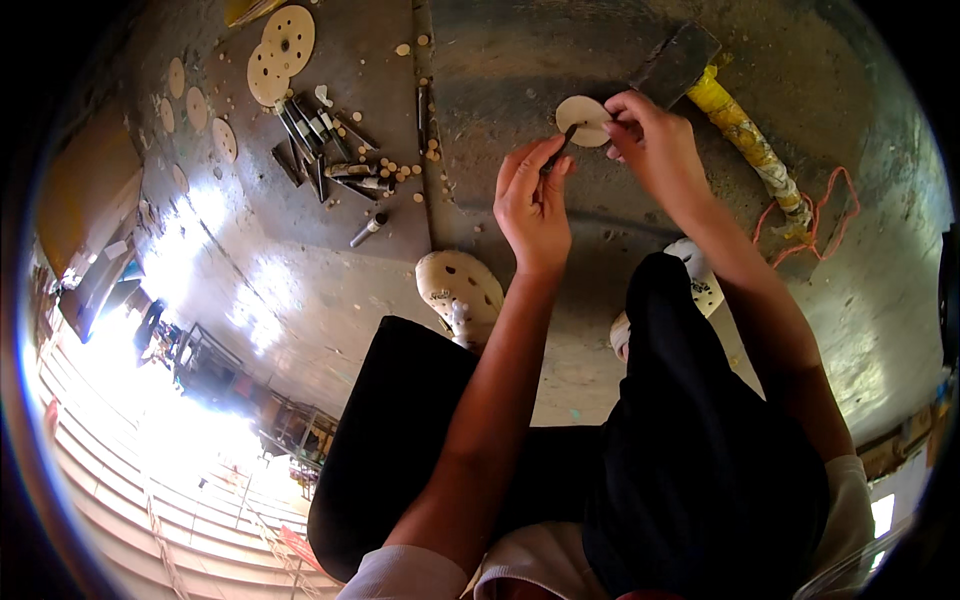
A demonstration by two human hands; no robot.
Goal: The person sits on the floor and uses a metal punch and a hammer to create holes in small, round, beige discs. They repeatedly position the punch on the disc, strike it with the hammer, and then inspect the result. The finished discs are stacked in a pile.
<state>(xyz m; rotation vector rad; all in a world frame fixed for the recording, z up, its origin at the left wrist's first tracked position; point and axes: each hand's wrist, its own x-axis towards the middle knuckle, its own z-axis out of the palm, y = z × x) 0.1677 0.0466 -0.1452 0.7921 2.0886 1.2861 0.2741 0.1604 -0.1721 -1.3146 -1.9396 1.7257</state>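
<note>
While the person sits with knees apart, both hands meet over the dark metal sheet (pixel 500 85) at the upper centre of the frame, where the body's own shadow and limbs leave the view open. The left hand (pixel 535 205) grasps a thin dark rod (pixel 560 148) between thumb and fingertips, pen-fashion, probably because such a slim thing is best steered from near its end. Its tip lies across the pale disc (pixel 576 106), just right of the upper centre; whether it touches the face or passes into it, I cannot tell. The right hand (pixel 655 140) pinches the disc at its right edge, which seems meant to steady it and leave most of the face uncovered.

Beyond that wrist, the mallet (pixel 745 132) lies with its dark head near the fingers and its yellow-wrapped handle slanting down to the right, apparently set within easy reach. A red cord (pixel 850 190) loops by the handle's end. At the upper left, dark tubes (pixel 310 130) lie heaped among small round bits (pixel 395 172), perhaps gathered for choosing between, and larger perforated discs (pixel 290 42) overlap above them, seemingly kept apart from the loose pieces.
</note>
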